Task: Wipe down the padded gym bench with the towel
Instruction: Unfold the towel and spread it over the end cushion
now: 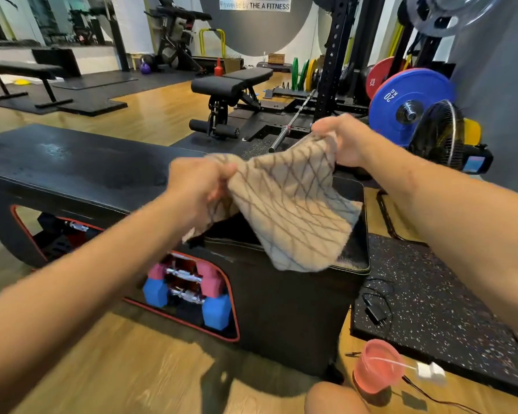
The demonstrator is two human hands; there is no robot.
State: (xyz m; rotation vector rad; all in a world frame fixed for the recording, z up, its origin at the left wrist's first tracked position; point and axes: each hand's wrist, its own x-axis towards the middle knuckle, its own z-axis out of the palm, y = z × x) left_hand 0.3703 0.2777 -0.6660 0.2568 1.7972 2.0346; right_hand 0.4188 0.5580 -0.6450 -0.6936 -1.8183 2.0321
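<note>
A beige towel (293, 204) with a brown diamond pattern hangs spread between both hands above the right end of the black padded bench (72, 165). My left hand (201, 189) grips its left corner in a fist. My right hand (341, 138) pinches its upper right corner, a little higher and farther away. The towel's lower edge drapes onto the bench's near right corner. Left of the hands, the bench top has a wet sheen.
Pink and blue dumbbells (189, 288) sit in the bench's open storage. A pink cup (377, 369), a charger and cables lie on the floor at the right beside a speckled rubber mat (437, 303). A black fan (440, 135), weight plates and a rack stand behind.
</note>
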